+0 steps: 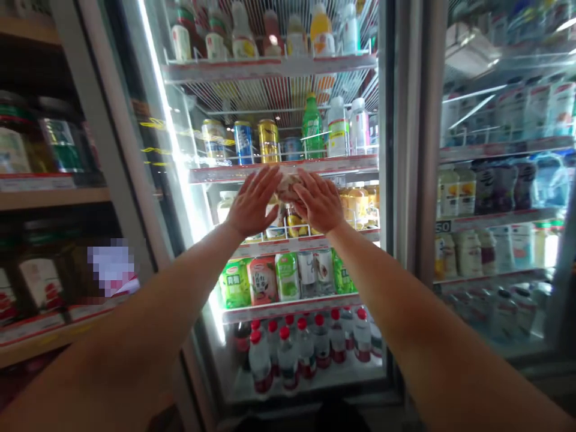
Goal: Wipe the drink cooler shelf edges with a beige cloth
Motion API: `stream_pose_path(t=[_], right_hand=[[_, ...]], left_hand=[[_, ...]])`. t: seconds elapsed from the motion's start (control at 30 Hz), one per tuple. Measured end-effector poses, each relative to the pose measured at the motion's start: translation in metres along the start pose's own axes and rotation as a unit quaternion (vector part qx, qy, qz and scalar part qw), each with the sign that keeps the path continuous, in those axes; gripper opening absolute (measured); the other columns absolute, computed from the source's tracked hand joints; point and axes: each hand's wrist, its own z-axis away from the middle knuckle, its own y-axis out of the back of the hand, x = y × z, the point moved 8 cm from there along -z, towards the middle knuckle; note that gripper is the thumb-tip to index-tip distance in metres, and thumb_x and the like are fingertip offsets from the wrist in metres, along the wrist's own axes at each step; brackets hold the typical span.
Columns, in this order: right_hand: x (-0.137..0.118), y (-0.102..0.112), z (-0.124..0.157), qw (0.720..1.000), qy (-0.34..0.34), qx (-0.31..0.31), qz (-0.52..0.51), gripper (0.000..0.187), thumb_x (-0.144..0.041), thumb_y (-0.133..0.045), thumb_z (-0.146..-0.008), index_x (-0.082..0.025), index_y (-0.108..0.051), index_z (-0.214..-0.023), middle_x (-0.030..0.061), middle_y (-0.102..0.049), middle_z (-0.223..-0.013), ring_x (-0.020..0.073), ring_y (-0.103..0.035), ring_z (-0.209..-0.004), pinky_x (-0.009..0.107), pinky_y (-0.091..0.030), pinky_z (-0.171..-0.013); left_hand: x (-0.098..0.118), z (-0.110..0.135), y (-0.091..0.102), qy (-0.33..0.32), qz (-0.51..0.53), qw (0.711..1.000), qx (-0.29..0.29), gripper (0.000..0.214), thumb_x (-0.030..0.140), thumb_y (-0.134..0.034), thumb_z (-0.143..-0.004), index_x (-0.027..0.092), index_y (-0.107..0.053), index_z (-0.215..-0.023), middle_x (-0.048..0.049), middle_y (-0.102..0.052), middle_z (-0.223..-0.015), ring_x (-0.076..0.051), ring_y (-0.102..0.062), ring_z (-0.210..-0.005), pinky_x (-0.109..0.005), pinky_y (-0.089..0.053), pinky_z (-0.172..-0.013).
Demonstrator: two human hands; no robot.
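Both my arms reach into an open drinks fridge. My left hand point(252, 201) has its fingers stretched and spread, pressed against the left side of a pale bottle or jar point(288, 183) on the third shelf. My right hand point(318, 201) curls its fingers round the right side of that same bottle. The bottle is mostly hidden between my hands, so its label cannot be read. Yellow-capped jars point(294, 225) stand just below and behind my hands.
The fridge shelves hold cans point(269, 140), a green bottle point(312, 125), green cartons point(288, 276) and red-capped water bottles point(288, 354) at the bottom. The glass door point(135, 150) swings open to the left. A second, closed fridge point(499, 180) stands right; wooden shelves point(49, 195) with jars left.
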Motion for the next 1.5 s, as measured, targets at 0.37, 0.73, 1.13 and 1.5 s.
stream_pose_path(t=[0.37,0.73,1.13,1.5], right_hand=[[0.016,0.001,-0.001,0.995,-0.098,-0.005,-0.017,0.054,-0.013,-0.031,-0.099,-0.025,-0.043,-0.150,0.0024,-0.042,-0.157,0.0241,-0.036,-0.146,0.045,-0.037,-0.113],[-0.002,-0.005,-0.004,0.997,0.008,-0.068,-0.033,0.041,-0.029,-0.046,-0.098,-0.029,-0.057,-0.138,0.0042,-0.046,-0.154,0.0279,-0.039,-0.143,0.048,-0.034,-0.113],[-0.016,-0.009,-0.006,0.997,0.042,-0.067,-0.021,0.045,-0.029,-0.039,-0.101,-0.033,-0.050,-0.145,-0.0009,-0.041,-0.158,0.0212,-0.033,-0.148,0.045,-0.027,-0.120],[-0.014,-0.009,-0.004,0.998,-0.004,-0.068,-0.014,0.048,-0.028,-0.043,-0.098,-0.029,-0.050,-0.146,0.0042,-0.044,-0.156,0.0278,-0.036,-0.146,0.049,-0.033,-0.116]], left_hand=[[-0.050,0.033,0.008,0.214,-0.065,0.973,0.047,0.063,0.034,-0.046,-0.096,0.020,-0.035,-0.156,-0.0076,-0.022,-0.164,-0.031,-0.009,-0.153,-0.054,-0.007,-0.125],[-0.048,0.033,0.012,0.229,-0.060,0.971,0.036,0.063,0.033,-0.046,-0.093,0.015,-0.039,-0.153,-0.0092,-0.027,-0.162,-0.031,-0.011,-0.153,-0.054,-0.010,-0.126],[-0.048,0.035,0.011,0.205,-0.094,0.973,0.052,0.064,0.028,-0.047,-0.091,0.017,-0.039,-0.154,-0.0077,-0.026,-0.162,-0.030,-0.014,-0.152,-0.053,-0.014,-0.124],[-0.048,0.035,0.015,0.233,-0.045,0.970,0.052,0.061,0.032,-0.047,-0.092,0.021,-0.041,-0.152,-0.0045,-0.029,-0.161,-0.028,-0.015,-0.153,-0.052,-0.011,-0.126]])
